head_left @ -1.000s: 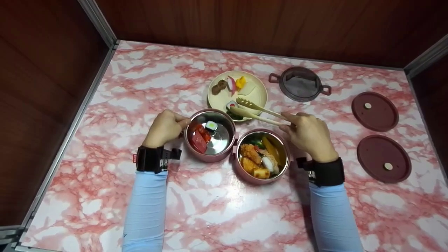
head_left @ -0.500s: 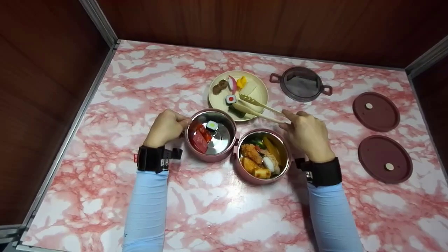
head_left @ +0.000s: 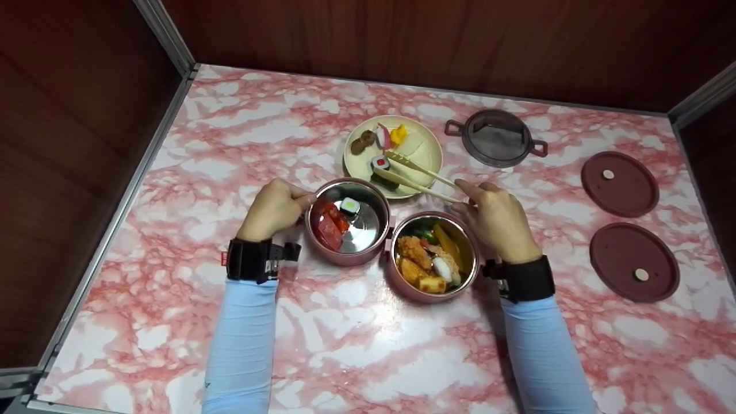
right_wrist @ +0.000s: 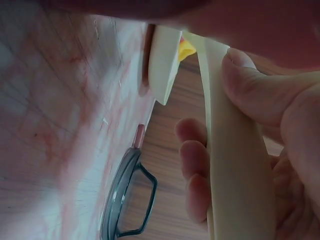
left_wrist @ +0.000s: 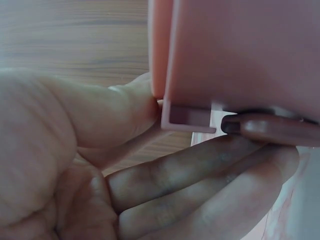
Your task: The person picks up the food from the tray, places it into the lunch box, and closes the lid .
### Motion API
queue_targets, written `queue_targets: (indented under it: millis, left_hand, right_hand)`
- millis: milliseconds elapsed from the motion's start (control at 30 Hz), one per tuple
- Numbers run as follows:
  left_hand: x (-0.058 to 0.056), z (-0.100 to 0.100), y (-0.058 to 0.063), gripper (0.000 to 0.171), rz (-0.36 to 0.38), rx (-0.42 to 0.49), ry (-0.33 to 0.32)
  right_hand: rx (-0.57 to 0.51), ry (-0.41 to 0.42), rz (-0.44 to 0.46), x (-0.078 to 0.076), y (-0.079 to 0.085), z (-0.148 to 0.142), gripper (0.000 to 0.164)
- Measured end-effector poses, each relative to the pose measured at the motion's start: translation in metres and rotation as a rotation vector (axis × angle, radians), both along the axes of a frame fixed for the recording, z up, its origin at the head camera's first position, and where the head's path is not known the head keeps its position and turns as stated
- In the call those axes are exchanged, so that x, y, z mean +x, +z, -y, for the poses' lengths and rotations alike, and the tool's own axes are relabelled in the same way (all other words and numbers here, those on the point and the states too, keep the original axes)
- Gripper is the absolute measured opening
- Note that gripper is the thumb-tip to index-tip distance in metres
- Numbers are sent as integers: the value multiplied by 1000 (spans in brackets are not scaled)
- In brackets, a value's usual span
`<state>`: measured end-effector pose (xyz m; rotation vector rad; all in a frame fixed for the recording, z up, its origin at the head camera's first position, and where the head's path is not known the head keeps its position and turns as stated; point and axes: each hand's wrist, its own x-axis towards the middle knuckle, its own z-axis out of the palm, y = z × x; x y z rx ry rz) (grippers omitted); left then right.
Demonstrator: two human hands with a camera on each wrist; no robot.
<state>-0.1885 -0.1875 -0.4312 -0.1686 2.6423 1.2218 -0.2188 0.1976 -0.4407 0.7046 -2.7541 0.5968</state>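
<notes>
My left hand (head_left: 275,210) grips the side of the left pink pot (head_left: 374,253), thumb at the rim in the head view. The left wrist view shows fingers under the pot's lug (left_wrist: 190,120). A green-centred sushi roll (head_left: 349,206) and red pieces (head_left: 330,230) lie in this pot. My right hand (head_left: 495,215) holds beige tongs (head_left: 422,188), their arms spread, thumb on one arm (right_wrist: 240,150) in the right wrist view. The tong tips stand either side of a red-centred sushi roll (head_left: 380,163) on the cream plate (head_left: 424,164).
A second pink pot (head_left: 422,297), full of food pieces, adjoins the left pot. The plate also bears brown balls (head_left: 362,142), a pink-white piece (head_left: 383,138) and a yellow piece (head_left: 398,134). A dark lid (head_left: 497,138) and two maroon discs (head_left: 620,184) lie to the right.
The tongs slipped off the red-centred roll to its right, leaving it face up. They have since shifted left, back around it. My left hand and the pots stay put.
</notes>
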Motion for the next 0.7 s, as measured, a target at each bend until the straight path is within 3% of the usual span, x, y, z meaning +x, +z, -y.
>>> queue_targets:
  millis: [367,700]
  left_hand:
    - [-1,1,0,20,-11,7,2]
    - [0,0,1,17,-1,20,11]
  right_hand:
    - [48,-51,-26,7,11,4,40]
    - [111,13,-22,-2,29,10,39]
